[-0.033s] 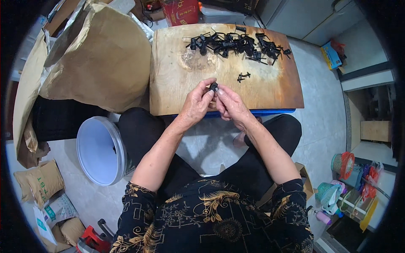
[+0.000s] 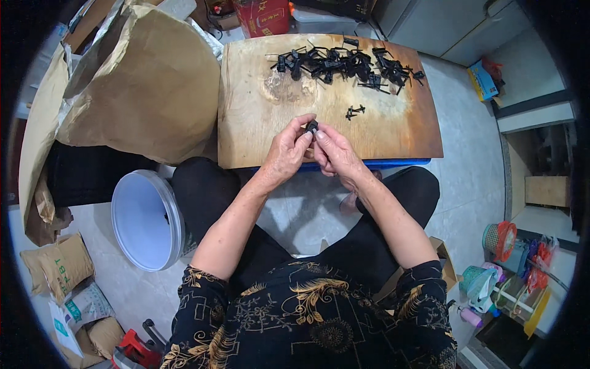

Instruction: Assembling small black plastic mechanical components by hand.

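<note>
A small black plastic part point(image 2: 311, 126) is pinched between my two hands over the near edge of the wooden board point(image 2: 246, 111). My left hand point(image 2: 287, 147) grips it from the left with thumb and fingers. From the right, my right hand point(image 2: 338, 152) closes on the same part, thumb and forefinger at its side. My fingers cover much of it. Just beyond my right hand lie a few small black pieces point(image 2: 354, 112). Farther back, a heap of black plastic parts point(image 2: 344, 64) with thin stems spreads across the board.
At my left stand a white bucket point(image 2: 144, 221) and a large open brown paper sack point(image 2: 147, 86). Filled bags point(image 2: 64, 264) lie at the lower left. A red box point(image 2: 261, 18) sits behind the board. Baskets point(image 2: 479, 283) and other household items are at the right.
</note>
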Tool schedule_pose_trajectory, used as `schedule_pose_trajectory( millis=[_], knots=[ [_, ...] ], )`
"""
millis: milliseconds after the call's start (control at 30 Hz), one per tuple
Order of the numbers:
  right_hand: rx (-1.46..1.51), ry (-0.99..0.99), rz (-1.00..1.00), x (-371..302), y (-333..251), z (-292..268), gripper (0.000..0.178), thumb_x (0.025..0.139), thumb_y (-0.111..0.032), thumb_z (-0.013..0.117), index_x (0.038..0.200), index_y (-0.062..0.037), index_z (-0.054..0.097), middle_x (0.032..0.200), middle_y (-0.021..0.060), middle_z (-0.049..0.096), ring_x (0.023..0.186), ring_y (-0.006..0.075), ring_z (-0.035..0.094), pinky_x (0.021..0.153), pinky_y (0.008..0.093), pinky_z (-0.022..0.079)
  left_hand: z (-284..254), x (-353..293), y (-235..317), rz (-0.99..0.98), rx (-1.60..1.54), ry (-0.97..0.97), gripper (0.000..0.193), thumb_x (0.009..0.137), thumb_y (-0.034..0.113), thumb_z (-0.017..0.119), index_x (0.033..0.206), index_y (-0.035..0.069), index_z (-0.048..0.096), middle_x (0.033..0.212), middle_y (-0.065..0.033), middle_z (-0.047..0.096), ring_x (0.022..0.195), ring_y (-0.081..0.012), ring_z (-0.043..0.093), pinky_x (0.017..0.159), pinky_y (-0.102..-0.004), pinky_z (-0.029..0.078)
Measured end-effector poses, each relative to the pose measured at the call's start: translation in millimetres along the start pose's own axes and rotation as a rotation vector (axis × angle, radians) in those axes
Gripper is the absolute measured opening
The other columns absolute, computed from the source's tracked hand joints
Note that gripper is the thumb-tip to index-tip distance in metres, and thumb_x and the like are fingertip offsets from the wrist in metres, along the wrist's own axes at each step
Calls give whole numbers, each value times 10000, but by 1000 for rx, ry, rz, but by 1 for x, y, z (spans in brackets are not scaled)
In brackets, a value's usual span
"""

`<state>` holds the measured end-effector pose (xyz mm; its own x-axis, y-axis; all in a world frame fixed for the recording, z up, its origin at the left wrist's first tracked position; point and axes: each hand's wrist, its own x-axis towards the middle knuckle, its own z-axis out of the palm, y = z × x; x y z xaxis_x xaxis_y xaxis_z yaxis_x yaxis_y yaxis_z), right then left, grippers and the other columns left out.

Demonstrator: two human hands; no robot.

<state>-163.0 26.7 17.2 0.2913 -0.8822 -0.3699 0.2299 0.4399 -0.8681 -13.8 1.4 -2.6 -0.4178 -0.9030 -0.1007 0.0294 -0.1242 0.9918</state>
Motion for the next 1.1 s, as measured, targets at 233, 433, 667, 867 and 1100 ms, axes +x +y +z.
schedule_pose_trajectory(
  millis=[233, 433, 667, 867, 1100],
  knots=[
    [97, 20, 6, 4, -1, 2, 341, 966, -295, 390, 1219, -67, 410, 556, -46, 377, 402, 32, 261, 359, 186, 212, 1, 5, 0, 67, 52, 3, 352, 929, 84, 416, 1276, 28, 396, 969, -69, 547, 810, -106, 561, 695, -246, 509],
    [134, 30, 33, 8, 0, 2, 271, 967, -279, 394, 1143, -77, 432, 561, -52, 363, 410, 28, 263, 361, 184, 213, 1, 8, -2, 70, 68, 28, 348, 926, 78, 419, 1270, 25, 409, 968, -57, 542, 807, -101, 543, 703, -244, 486],
    [188, 33, 41, 16, 4, -2, 241, 966, -281, 394, 1135, -110, 408, 569, -63, 342, 417, 23, 259, 365, 179, 218, 4, 14, -4, 96, 104, 104, 325, 892, 25, 446, 1216, 14, 466, 942, -93, 589, 847, -126, 548, 740, -256, 463],
    [189, 33, 71, 25, 2, 3, 268, 968, -298, 385, 1173, -126, 401, 566, -67, 332, 415, 19, 254, 366, 176, 223, 3, 14, -3, 29, 111, 173, 336, 873, -2, 463, 1208, 19, 479, 928, -115, 609, 845, -157, 577, 756, -272, 463],
    [105, 15, 127, 35, -3, -2, 270, 969, -272, 373, 1180, -114, 429, 578, -70, 341, 432, 16, 267, 364, 173, 223, 0, 20, -9, 189, 442, 237, 375, 815, -47, 484, 1181, 34, 503, 987, -199, 612, 897, -302, 627, 759, -341, 491]
  ],
)
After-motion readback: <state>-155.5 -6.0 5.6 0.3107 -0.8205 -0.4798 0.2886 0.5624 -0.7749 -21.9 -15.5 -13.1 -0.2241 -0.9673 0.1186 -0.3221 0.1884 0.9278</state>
